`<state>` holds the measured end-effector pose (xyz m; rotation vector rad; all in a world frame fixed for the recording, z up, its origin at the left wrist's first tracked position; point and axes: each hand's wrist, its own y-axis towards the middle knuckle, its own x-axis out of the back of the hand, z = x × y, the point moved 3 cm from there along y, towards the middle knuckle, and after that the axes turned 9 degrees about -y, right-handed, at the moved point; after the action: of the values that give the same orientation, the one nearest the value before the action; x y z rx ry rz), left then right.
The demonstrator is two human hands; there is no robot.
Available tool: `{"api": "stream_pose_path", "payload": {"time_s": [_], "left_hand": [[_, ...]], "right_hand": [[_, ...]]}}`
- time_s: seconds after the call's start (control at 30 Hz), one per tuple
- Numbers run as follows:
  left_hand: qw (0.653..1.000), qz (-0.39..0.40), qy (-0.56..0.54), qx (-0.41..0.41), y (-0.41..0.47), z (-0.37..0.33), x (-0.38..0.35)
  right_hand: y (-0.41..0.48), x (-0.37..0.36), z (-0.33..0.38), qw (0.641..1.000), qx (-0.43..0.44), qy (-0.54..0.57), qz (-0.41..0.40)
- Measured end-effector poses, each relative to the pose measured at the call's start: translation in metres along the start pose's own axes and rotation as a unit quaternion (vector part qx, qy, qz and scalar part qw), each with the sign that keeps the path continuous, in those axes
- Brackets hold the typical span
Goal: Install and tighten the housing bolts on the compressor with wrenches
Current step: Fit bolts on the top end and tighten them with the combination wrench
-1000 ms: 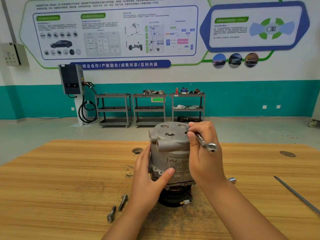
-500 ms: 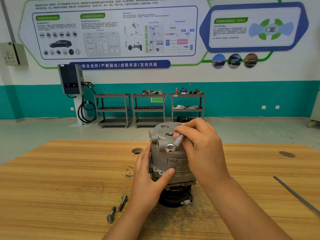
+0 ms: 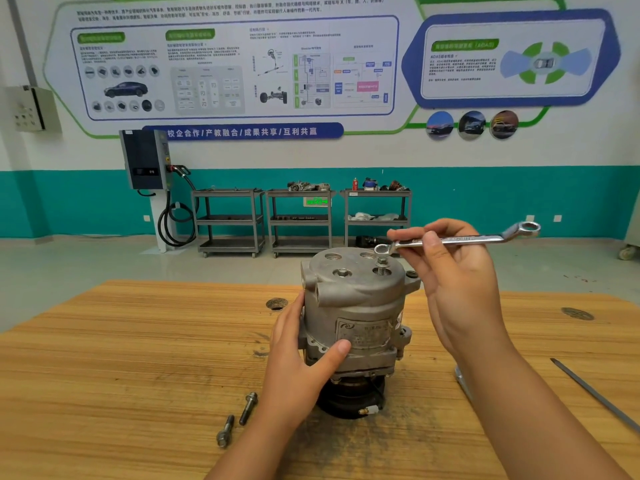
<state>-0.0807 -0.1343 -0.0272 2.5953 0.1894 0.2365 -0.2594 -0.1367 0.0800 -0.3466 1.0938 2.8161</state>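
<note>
Head view, sole view.

- Compressor: stands upright about mid-desk, dark pulley end down, flat housing face up.
- Desk: wooden top that carries everything listed.
- Left hand: curled round the compressor's left flank, thumb laid across the front by the label; it steadies the body.
- Right hand: raised to the right of the housing top, fingers and thumb pinching the wrench shaft near its left end.
- Wrench: double ring type, long axis roughly level and running left to right. Its left ring hangs just above the raised bolt, apart from it; the other ring points toward the desk's right edge.
- Raised bolt: stands upright and proud of the top face on its right side. The right hand is the nearer. Judged next: the ring drops straight down onto the head.
- Seated bolt: sunk low at the top's centre.
- Loose bolts: two lie toward the near edge, left of the compressor.
- Rod: thin, slanting toward the right edge.
</note>
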Motion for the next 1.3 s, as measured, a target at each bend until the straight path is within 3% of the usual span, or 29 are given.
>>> {"api": "stream_pose_path", "payload": {"time_s": [0.23,0.63,0.97,1.13,1.3], "left_hand": [[1.0,0.001,-0.001,0.001,0.001,0.0,-0.001],[1.0,0.0,-0.003,0.0,0.0,-0.003,-0.002],[1.0,-0.001,0.003,-0.003,-0.001,-0.003,-0.002],[1.0,-0.002,0.005,-0.011,0.0,-0.002,-0.002],[1.0,-0.004,0.004,-0.013,0.001,-0.001,-0.002]], "right_hand": [[0.005,0.007,-0.01,0.993,-0.064,0.096,-0.027],[0.007,0.011,-0.02,0.992,-0.091,0.091,-0.002],[-0.01,0.003,-0.02,0.992,0.08,-0.072,-0.064],[-0.02,-0.005,-0.017,0.962,0.183,-0.189,-0.07],[-0.025,-0.014,-0.015,0.907,0.282,-0.311,-0.04]]}}
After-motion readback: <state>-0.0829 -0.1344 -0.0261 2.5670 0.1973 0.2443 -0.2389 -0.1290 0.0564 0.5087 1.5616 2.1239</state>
